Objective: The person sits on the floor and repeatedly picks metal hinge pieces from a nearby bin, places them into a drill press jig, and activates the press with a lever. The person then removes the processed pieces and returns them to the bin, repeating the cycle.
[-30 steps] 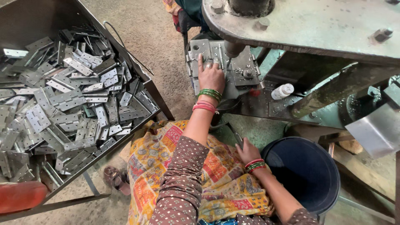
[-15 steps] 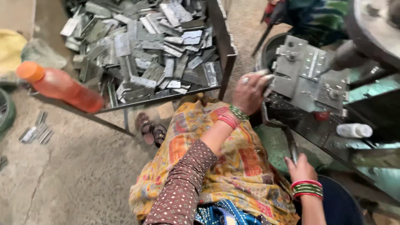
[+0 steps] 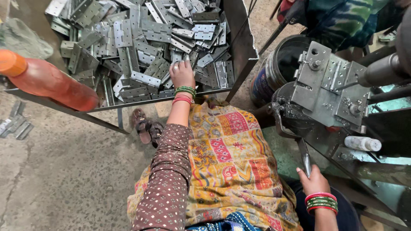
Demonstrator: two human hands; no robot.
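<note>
Left hand (image 3: pixel 182 73) lies palm down on the heap of grey metal hinges (image 3: pixel 141 38), fingers (image 3: pixel 176 67) spread over one or two pieces at the near edge of the pile. Whether they have closed on a hinge cannot be told; the palm covers whatever is under it. The hinges fill a metal tray (image 3: pixel 239 47) on a frame, directly ahead of that hand.

Right hand (image 3: pixel 314 182) is wrapped around the lower end of a steel lever (image 3: pixel 305 160), fist closed on it. The lever runs up and away from this grip to the press (image 3: pixel 329 87), whose plate sits above and beyond the knuckles.

Judgement on the pick: a single hinge should be taken by its edges, lifted clear so neighbours do not drag along, and kept folded flat. The lever hand is best held steady until the piece is seated.

Not made out: the part of the press at the right edge is cut off; the dark drum (image 3: pixel 278 64) beyond the lever shows no contents. An orange bottle (image 3: pixel 47 81), left of the picking hand, is partly blurred. A small white bottle (image 3: pixel 363 143) lies right of the lever. The person's lower legs are hidden under the patterned cloth (image 3: pixel 231 158)
</note>
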